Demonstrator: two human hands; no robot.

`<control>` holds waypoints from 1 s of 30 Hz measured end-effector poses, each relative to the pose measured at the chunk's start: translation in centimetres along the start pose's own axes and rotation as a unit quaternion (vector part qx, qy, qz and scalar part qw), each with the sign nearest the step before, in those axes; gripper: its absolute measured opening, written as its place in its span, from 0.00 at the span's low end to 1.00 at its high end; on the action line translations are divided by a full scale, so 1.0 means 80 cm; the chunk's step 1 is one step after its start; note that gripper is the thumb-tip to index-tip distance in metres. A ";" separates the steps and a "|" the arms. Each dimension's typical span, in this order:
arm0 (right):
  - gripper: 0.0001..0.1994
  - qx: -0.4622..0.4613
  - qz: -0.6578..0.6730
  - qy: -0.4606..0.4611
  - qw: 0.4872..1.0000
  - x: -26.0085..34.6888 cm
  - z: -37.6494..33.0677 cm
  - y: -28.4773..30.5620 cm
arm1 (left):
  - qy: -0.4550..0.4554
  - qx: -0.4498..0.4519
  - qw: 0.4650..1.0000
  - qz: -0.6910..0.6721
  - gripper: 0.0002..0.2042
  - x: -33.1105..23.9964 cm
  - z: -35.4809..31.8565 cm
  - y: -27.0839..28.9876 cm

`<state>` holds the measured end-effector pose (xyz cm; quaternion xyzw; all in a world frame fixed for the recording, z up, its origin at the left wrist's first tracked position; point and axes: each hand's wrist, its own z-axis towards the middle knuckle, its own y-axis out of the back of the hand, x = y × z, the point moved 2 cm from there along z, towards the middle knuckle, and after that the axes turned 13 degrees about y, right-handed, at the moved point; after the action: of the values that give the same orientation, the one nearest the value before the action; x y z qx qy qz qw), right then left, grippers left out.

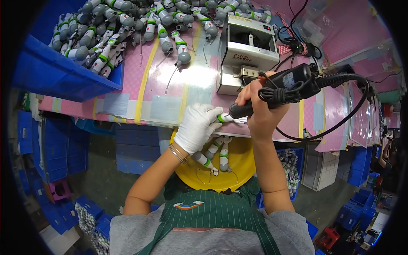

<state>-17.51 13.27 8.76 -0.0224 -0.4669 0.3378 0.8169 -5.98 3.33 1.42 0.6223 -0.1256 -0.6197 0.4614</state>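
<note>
My left hand (195, 126), in a white glove, pinches a small white, grey and green toy arm (225, 117) near the table's front edge. The toy's small white hand points right. In my bare right hand (265, 112) is a black electric screwdriver (291, 83), its cable bundled along the body. The screwdriver's tip end points left and down at the toy arm, touching or very close to it; I cannot tell which. Below the table edge, a yellow basin (182, 171) on my lap holds several similar toy arms (224, 157) with thin wires.
A screw feeder machine (250, 55) stands just beyond my right hand. A pile of toy arms (148, 25) covers the far left of the pink table (161, 91), spilling from a blue bin (63, 74). The screwdriver's black cable (355, 114) loops to the right. Blue crates (138, 146) stand below.
</note>
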 end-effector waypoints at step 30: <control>0.07 -0.006 -0.158 0.119 0.980 -0.038 -0.029 -0.002 | 0.006 0.017 1.000 0.026 0.16 0.002 0.004 -0.004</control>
<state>-16.66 12.01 5.24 0.0065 -0.3664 0.1967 0.9094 -6.32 3.24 1.14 0.6308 -0.1493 -0.6014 0.4671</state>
